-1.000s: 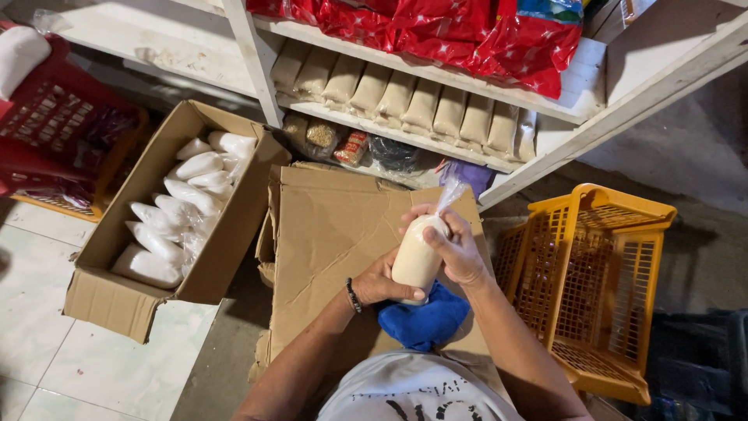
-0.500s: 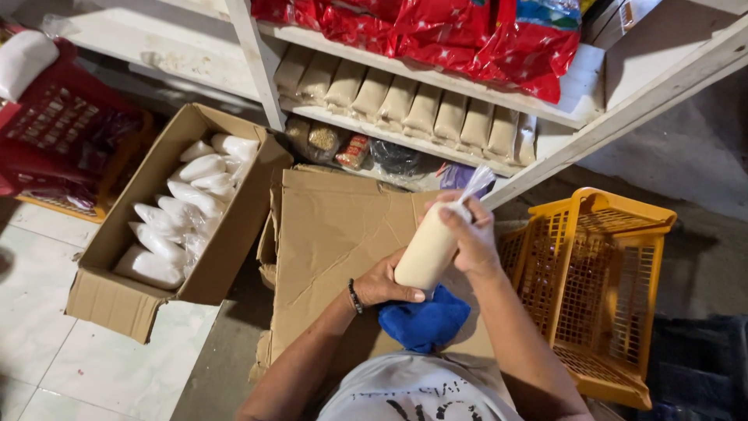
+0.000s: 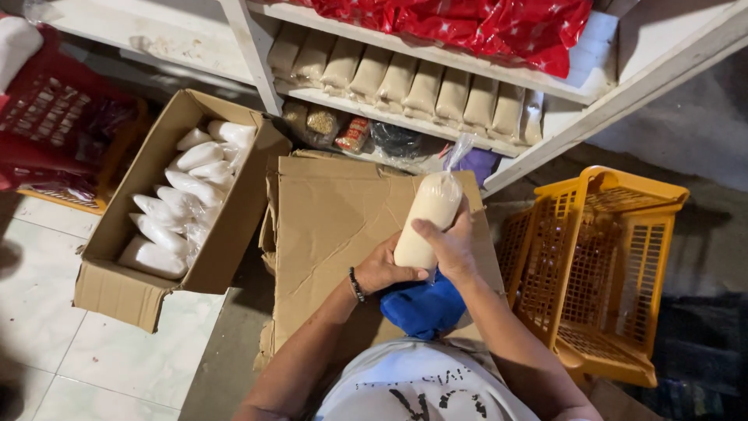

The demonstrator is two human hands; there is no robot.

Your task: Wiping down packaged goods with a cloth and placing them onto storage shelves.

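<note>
Cream-white powder filled a clear plastic bag (image 3: 427, 220), shaped like a long roll with its twisted top loose at the far end. It was gripped upright over flattened cardboard (image 3: 335, 226), the left hand (image 3: 382, 269) cupped under its base, the right hand (image 3: 452, 245) wrapped round its side.

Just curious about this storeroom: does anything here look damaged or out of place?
The flattened cardboard sheet under the hands is creased and torn at its edges, and the yellow basket lies tipped on its side.
</note>
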